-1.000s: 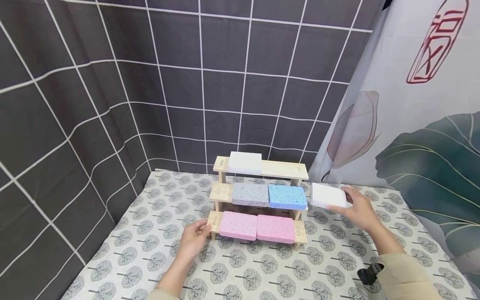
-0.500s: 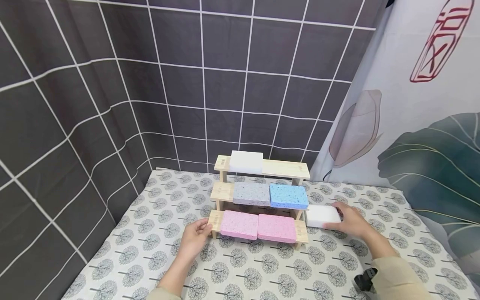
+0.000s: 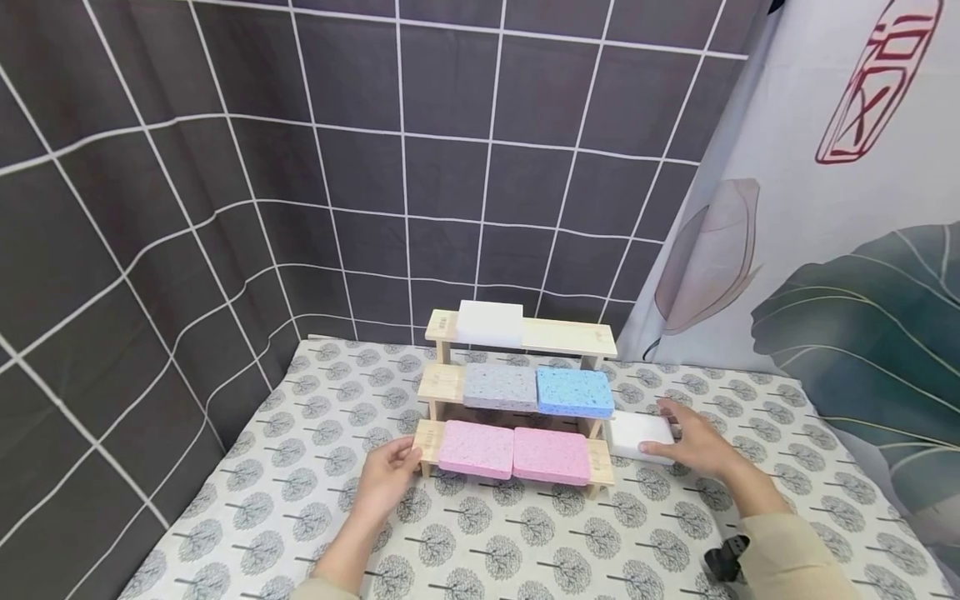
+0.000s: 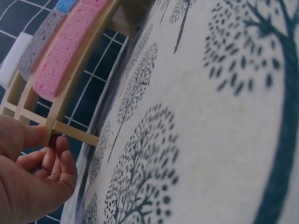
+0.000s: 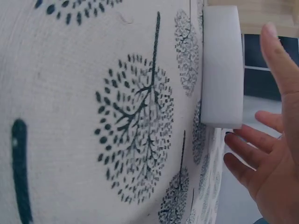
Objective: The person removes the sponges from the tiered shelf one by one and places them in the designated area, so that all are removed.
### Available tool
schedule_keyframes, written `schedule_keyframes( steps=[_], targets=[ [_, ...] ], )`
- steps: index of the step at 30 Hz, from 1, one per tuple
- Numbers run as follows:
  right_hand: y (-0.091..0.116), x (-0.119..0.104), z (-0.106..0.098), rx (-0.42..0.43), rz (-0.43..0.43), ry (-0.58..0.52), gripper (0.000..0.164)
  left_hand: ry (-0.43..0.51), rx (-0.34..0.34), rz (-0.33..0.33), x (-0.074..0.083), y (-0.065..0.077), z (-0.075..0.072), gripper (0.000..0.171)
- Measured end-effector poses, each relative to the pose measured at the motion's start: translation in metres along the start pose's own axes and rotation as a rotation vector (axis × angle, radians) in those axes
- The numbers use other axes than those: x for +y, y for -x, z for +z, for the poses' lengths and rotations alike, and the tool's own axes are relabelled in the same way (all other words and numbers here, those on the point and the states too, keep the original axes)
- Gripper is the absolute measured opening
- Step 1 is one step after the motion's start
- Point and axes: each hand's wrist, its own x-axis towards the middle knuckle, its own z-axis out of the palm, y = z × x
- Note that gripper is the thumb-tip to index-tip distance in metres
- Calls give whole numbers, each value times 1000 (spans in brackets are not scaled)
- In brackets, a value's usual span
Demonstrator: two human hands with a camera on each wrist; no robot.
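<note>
A three-tier wooden shelf (image 3: 570, 336) stands on the cloth. My left hand (image 3: 388, 475) pinches the left end of its lowest board, thumb above and fingers curled beneath in the left wrist view. Two pink sponges (image 3: 476, 448) lie side by side on that board. The middle board carries a grey sponge (image 3: 500, 386) and a blue sponge (image 3: 574, 392). On top sits a white sponge block (image 3: 490, 322). A second white sponge block (image 5: 223, 65) lies on the cloth against the shelf's right side. My right hand (image 3: 697, 442) is at this block's right end, fingers spread and loose.
A cloth with a tree print (image 3: 480, 533) covers the table. Dark grid-patterned curtain (image 3: 442, 175) hangs behind and to the left, with a white flower-print curtain (image 3: 795, 200) at the right. A small black device (image 3: 726, 558) shows beside the right sleeve.
My right hand brought the white sponge block down and left onto the cloth beside the shelf, then loosened its fingers from it. The left hand has kept its place on the shelf.
</note>
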Motion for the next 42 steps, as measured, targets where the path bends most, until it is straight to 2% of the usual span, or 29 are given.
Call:
schedule_keyframes(
  steps=[6, 9, 20, 26, 34, 42],
  targets=[
    [0, -9, -10, 66, -67, -44, 72, 9, -9, -7, 1, -1, -1, 38],
    [-3, -16, -15, 107, -87, -87, 63, 8, -6, -7, 1, -1, -2, 37],
    [-20, -50, -33, 270, -212, -156, 57, 26, -13, -12, 2, -1, -1, 38],
    [-34, -76, -37, 320, -261, -221, 57, 16, -8, -16, 2, 0, -3, 38],
    [-48, -113, -42, 318, -267, -237, 61, 49, -33, -35, 2, 0, -3, 39],
    [-62, -150, -40, 309, -341, -240, 60, 47, -30, -36, 2, 0, -4, 39]
  ],
)
